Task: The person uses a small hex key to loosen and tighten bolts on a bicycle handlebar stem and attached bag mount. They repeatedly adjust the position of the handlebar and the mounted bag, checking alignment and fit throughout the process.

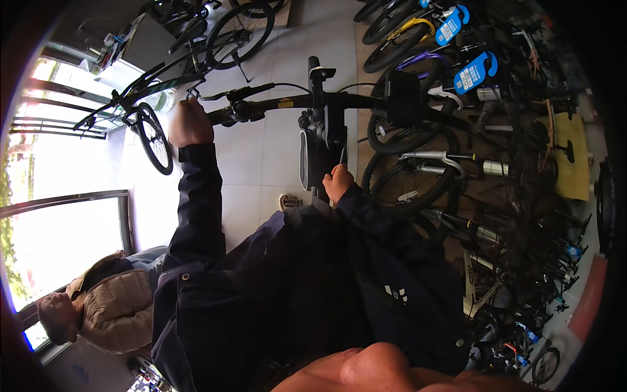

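Observation:
A black bicycle handlebar (pixel 287 103) runs across in front of me, with its stem (pixel 335 124) at the middle. My left hand (pixel 191 123) is closed around the left end of the bar, beside the brake lever (pixel 253 90). Lower down, near the stem, my right hand (pixel 338 183) is closed on a thin, dark, rod-like tool (pixel 343 155) pointing up toward the stem. Its exact kind is too small to make out. The bike's frame below the stem is partly hidden by my hand and jacket.
Several bicycles stand closely on the right, a wheel (pixel 411 166) and blue hang tags (pixel 475 73) among them. Another bicycle (pixel 157 85) leans at the upper left near a desk (pixel 140 49). A person in a tan padded jacket (pixel 121 307) is at the lower left by the windows.

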